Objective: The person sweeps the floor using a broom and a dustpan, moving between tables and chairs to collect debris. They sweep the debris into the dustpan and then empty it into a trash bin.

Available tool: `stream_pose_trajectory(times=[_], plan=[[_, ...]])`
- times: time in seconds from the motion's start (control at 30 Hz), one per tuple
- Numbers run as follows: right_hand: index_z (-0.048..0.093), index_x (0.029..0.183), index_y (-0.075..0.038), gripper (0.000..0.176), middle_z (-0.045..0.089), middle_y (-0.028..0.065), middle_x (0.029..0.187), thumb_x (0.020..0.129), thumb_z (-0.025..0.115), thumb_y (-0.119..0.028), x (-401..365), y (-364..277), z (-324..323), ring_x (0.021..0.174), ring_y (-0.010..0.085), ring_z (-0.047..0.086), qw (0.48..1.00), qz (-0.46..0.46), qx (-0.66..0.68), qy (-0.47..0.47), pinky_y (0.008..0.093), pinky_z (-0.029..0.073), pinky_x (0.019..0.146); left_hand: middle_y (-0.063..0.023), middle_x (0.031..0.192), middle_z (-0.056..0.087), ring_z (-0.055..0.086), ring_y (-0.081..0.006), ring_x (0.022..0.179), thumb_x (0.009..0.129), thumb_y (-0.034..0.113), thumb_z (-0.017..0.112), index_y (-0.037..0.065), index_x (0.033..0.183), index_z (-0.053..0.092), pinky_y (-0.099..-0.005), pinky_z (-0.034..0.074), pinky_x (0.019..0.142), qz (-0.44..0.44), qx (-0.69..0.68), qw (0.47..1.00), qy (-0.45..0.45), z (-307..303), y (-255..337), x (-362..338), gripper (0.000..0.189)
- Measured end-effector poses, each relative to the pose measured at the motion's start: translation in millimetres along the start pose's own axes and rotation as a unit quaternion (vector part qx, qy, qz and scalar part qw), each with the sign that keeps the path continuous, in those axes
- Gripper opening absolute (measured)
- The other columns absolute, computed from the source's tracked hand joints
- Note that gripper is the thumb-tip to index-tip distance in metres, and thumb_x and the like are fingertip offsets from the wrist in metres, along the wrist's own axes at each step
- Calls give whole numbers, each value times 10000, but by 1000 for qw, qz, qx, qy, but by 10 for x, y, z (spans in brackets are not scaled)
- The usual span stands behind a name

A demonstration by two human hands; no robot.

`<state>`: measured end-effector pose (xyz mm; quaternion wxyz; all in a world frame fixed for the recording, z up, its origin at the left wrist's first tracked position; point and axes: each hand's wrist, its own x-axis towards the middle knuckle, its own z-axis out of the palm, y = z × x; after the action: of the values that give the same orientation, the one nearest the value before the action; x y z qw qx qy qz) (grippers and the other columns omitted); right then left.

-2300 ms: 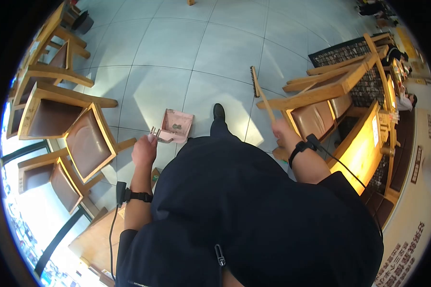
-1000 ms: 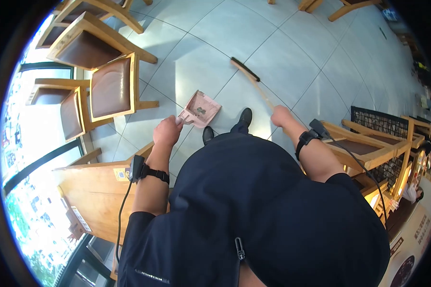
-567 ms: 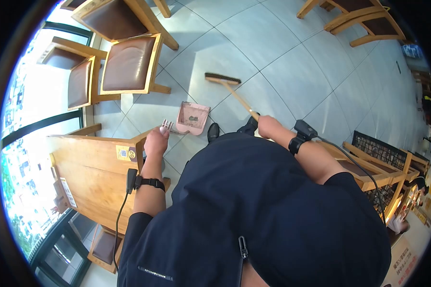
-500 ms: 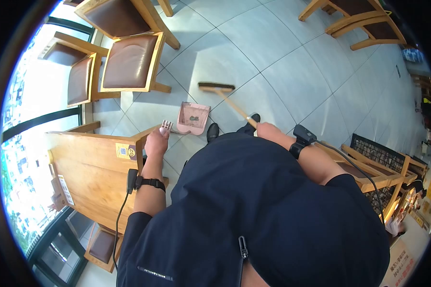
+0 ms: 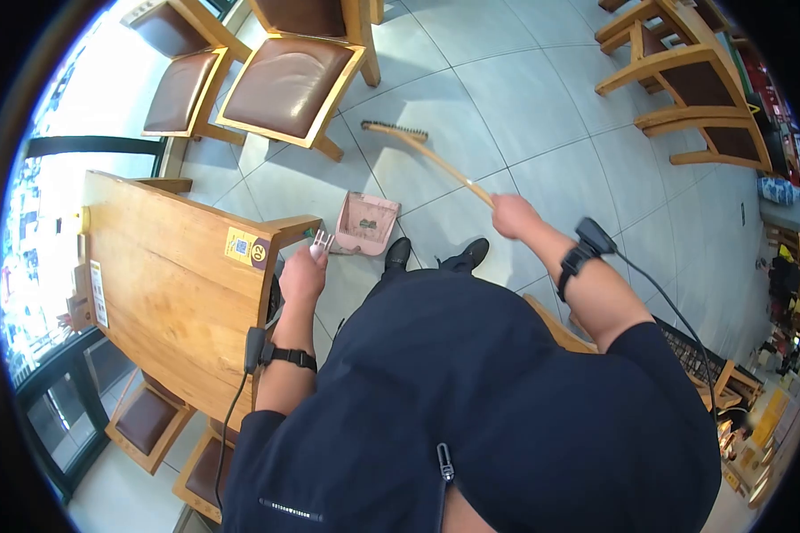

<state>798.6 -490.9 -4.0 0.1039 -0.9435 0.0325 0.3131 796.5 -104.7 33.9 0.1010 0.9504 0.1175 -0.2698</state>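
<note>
My left hand (image 5: 302, 277) is closed round the top of the handle of a pink dustpan (image 5: 369, 233); a toothed, comb-like end (image 5: 324, 241) sticks out above the fingers. The pan rests on the floor left of my shoes, with a small dark greenish bit of litter (image 5: 367, 225) in it. My right hand (image 5: 516, 216), out to the right, grips the wooden handle of a broom (image 5: 444, 166). The broom's narrow bristled head (image 5: 396, 131) is at the floor beyond the dustpan, close to a chair leg.
A wooden table (image 5: 173, 284) with a number label stands at my left, its corner beside my left hand. Brown-seated chairs (image 5: 289, 84) are ahead on the left, and more chairs (image 5: 693, 80) stand at the upper right. Grey tiles (image 5: 551, 107) cover the floor.
My right hand has moved outward, and the broom head has swung left and away, nearer the chair leg. The view has turned a little. The dustpan stays beside my feet.
</note>
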Motion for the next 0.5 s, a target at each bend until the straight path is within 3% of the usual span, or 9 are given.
stream_pose_trajectory(times=[0.17,0.27,0.4,0.5], plan=[[644,931,-13,218,640,181,976,749,536,-63,856,-608,-261,906,334,619,999,12,-24,-17,404,506,766,-184,909,638,610,-366,873,830,379,560,57,913,577,-465,479,748,-21,15,1000,0,104,-239,-92,333],[649,925,-19,203,643,172,980,758,541,-57,972,-942,-200,906,323,624,999,9,-41,-27,397,509,759,-191,903,636,608,-370,870,831,376,558,48,910,574,-463,479,750,-32,-2,999,-8,139,-297,-117,337],[654,947,-31,212,652,156,946,764,549,-49,685,-1089,130,871,310,634,997,-46,-56,-39,402,514,736,-185,912,636,609,-361,876,834,371,559,49,915,572,-458,479,751,-39,3,999,-20,141,-316,-77,332],[656,904,-23,189,651,167,920,750,564,-83,118,-1163,178,846,311,638,982,-83,-96,-138,412,517,706,-176,929,635,610,-346,888,838,367,559,58,933,573,-448,481,754,-38,4,999,-26,75,-329,1,324]])
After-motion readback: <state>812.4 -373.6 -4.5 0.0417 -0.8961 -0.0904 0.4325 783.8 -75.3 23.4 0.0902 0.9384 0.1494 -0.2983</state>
